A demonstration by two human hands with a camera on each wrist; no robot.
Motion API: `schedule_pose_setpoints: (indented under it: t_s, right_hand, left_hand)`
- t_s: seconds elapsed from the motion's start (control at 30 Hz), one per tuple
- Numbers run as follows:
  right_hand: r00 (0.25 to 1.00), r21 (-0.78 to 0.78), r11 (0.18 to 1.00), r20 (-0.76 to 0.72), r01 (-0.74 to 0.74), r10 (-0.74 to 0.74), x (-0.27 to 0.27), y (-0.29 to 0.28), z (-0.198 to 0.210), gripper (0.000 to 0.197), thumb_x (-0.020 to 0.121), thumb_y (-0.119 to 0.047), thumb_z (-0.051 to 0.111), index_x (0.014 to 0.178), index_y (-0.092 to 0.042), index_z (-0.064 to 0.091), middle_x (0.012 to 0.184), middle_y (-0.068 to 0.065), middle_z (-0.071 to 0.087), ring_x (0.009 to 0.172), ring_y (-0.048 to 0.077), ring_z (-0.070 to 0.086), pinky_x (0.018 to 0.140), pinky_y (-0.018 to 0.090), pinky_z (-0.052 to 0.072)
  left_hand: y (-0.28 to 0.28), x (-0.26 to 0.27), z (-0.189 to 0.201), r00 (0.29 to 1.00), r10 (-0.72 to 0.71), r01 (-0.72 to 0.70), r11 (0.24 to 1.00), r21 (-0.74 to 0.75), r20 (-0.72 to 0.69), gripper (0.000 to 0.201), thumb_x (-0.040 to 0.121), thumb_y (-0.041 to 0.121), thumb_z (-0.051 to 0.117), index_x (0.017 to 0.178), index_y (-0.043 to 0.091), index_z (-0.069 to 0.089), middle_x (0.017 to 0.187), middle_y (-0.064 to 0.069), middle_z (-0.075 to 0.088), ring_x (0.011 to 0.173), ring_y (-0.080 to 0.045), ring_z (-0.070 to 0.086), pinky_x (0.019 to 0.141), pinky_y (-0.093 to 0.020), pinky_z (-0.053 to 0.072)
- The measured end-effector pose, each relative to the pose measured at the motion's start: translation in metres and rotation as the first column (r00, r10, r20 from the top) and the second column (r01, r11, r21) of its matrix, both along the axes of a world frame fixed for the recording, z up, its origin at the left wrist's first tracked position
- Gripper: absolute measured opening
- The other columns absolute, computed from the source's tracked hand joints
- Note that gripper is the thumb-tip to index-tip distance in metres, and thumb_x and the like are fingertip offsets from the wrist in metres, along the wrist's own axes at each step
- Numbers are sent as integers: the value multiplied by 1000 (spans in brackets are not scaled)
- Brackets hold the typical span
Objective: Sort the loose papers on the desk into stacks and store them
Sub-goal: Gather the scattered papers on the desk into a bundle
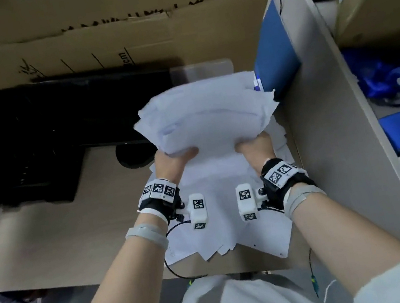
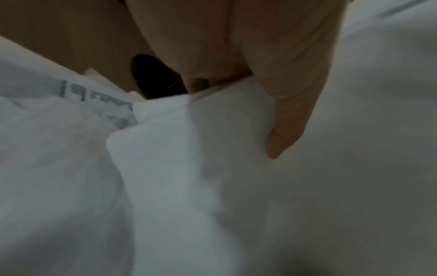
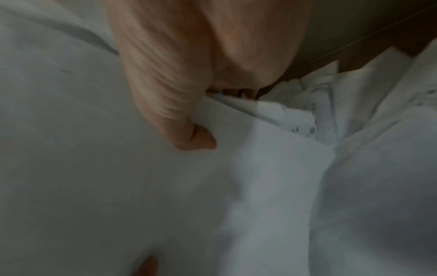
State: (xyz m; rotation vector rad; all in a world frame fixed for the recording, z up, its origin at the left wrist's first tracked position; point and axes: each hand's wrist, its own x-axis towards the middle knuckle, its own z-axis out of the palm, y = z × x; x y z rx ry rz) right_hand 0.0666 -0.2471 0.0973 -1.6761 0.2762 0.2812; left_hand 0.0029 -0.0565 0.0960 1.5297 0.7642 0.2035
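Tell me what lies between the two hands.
Head view: the near edge of the lifted paper bundle, gripped by left hand and right hand, spans it.

The fingers (image 1: pixel 167 154) of both hands are hidden beneath the blurred paper sheaf (image 1: pixel 207 115).

The head camera looks steeply down from above the person's chest, facing forward over the pale wooden desk (image 1: pixel 47 231). Each wrist camera sits very close behind its thumb, looking along the palm. All three views share the bundle of white paper sheets (image 1: pixel 209 117) (image 2: pixel 260 186) (image 3: pixel 118 186).
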Motion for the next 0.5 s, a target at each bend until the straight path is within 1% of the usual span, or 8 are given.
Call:
schedule_pose_setpoints:
  t_s: [0.07,0.13,0.17,0.2,0.3,0.37,0.43,0.5]
  right_hand:
    - [996,-93,994,-66,-57,51,-4,-3,-13,30,77,10,68,99,-8,59,85,0,62,77,17,59,72,20,48]
    - [991,-174,981,-112,-90,71,-3,-1,-21,32,76,5,71,91,-17,53,80,-8,51,77,15,51,79,28,43]
    - [989,-192,977,-131,-89,65,-3,1,-23,35,77,4,71,84,-21,49,76,-11,44,73,13,47,78,28,40]
    - [986,-199,976,-156,-87,56,-1,3,-25,36,78,5,70,80,-22,46,74,-12,41,68,11,45,74,24,40]
    - [984,-196,977,-173,-86,52,1,11,-26,38,80,8,69,70,-19,43,68,-8,44,60,9,45,51,14,40]
    - [979,-182,982,-202,-54,16,4,18,-26,30,81,4,71,75,-12,47,72,-2,49,65,15,50,55,19,41]
    - [975,-152,988,-211,36,-68,8,26,-25,24,82,-3,73,86,-7,49,79,3,54,72,20,54,59,24,43]
    - [970,-82,984,-174,155,-168,14,32,-21,23,79,-7,74,89,-5,53,86,6,61,79,24,59,66,26,47]
  left_hand:
    - [3,-1,-12,997,-36,36,999,-2,-64,56,66,7,90,116,4,66,104,-6,75,97,-19,73,86,-33,58]
    - [6,3,-22,993,-63,64,998,6,-95,42,71,2,86,106,9,65,94,0,72,84,-7,71,73,-19,55]
    - [7,6,-25,991,-72,72,997,2,-109,37,73,-1,83,102,13,65,90,2,71,79,-2,70,68,-15,53]
    - [7,10,-27,992,-73,72,997,-10,-107,35,74,-2,82,98,15,64,89,2,70,79,-5,69,68,-15,53]
    - [15,18,-35,988,-84,78,996,-51,-126,34,74,-4,82,89,21,64,90,1,71,82,-12,69,75,-27,55]
    - [21,25,-40,987,-60,49,996,-77,-151,27,74,-6,79,86,15,67,85,0,69,76,-14,67,70,-27,53]
    - [26,30,-39,987,-32,19,996,-84,-159,21,74,-9,73,86,8,67,77,-1,66,72,-20,62,58,-20,49]
    - [27,36,-27,995,0,-9,997,-82,-103,24,75,-12,67,79,12,66,72,0,63,69,-20,58,57,-22,47]
